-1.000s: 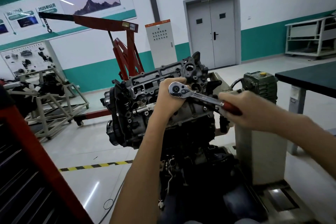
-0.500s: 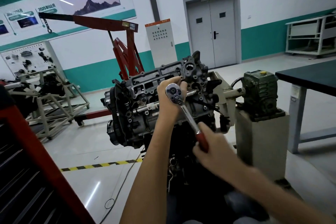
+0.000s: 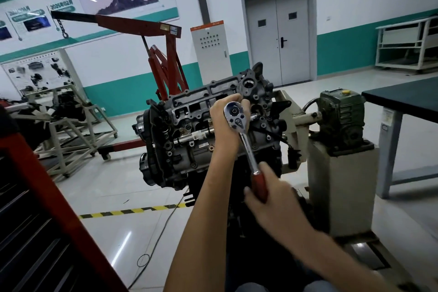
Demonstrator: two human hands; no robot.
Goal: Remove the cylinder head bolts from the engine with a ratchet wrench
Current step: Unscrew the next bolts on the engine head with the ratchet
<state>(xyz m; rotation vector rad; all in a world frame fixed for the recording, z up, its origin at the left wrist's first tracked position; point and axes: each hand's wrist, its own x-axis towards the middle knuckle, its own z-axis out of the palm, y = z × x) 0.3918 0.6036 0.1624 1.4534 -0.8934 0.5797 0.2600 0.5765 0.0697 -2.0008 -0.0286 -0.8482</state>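
Gripping the ratchet wrench [image 3: 246,147] by its red handle, your right hand [image 3: 277,204] sits lower centre, fingers clamped round it. Left hand [image 3: 222,125] fingers curl round the chrome head, against the engine [image 3: 187,125] mid-frame.

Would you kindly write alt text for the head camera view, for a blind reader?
A person's left hand cups the head of a chrome ratchet wrench with a red handle against a grey metal engine, while the right hand grips the handle.
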